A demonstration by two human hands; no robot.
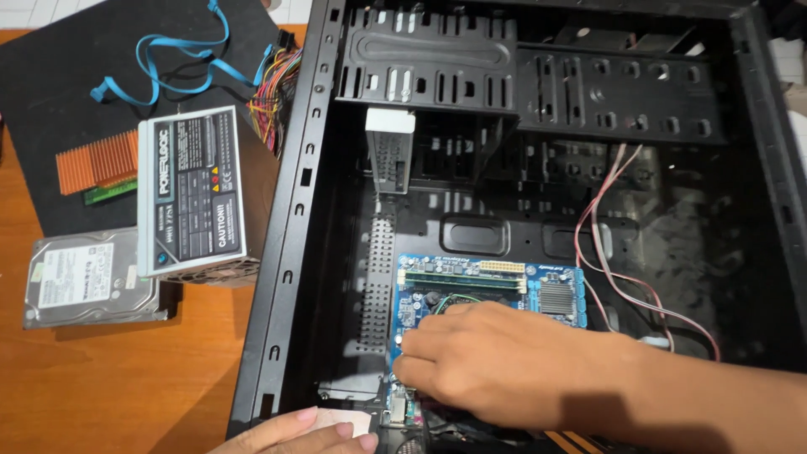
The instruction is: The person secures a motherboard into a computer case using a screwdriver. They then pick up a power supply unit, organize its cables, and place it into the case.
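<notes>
Two hands work at the open black PC case [290,219] lying on the counter [109,387]: right hand [496,361] rests fingers-down, not gripping, on the blue motherboard [487,290] inside; left hand [307,433], curled, steadies the rim. Power supply [197,193] and hard drive [84,277] sit aside, leaving room.

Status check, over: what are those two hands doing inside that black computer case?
Right hand flat on the small blue motherboard, fingers spread. Left hand resting at black metal computer case edge, holding nothing visible. Loose pink wires beside the board.
</notes>
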